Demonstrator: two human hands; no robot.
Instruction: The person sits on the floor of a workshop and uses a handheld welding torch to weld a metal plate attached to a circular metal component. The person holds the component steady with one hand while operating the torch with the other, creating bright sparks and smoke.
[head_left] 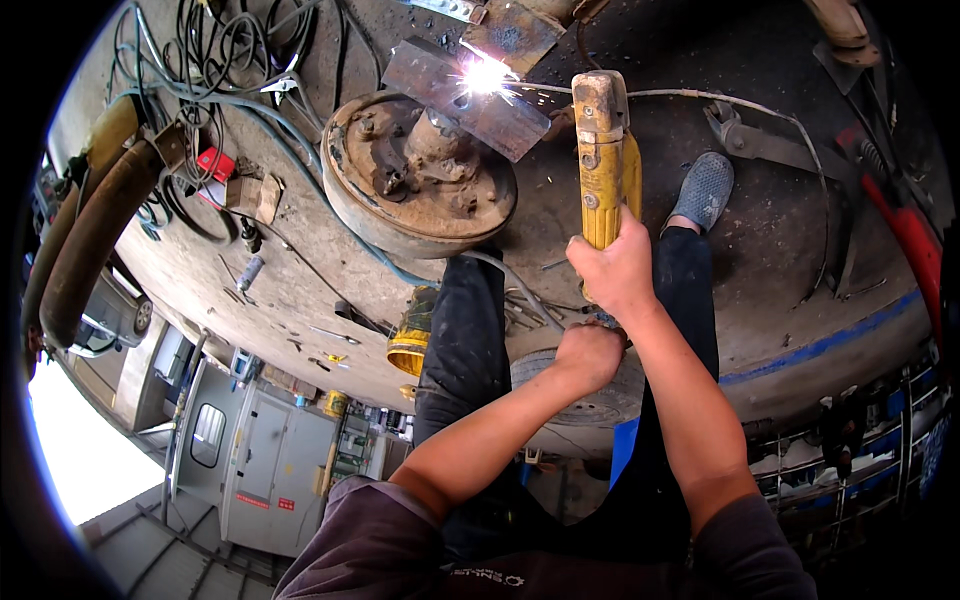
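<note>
Left of the yellow holder (pixel 599 165) stands a rusty drum (pixel 425 190); cables (pixel 212 70) beyond.

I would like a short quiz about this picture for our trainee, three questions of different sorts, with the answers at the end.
1. Which hand of the person grips the yellow tool?
2. True or false: bright sparks show at the flat metal plate.
3. Choose one: the bucket beside the person's left leg is
A) red
B) white
C) yellow

Key:
1. The right hand.
2. True.
3. C
</note>
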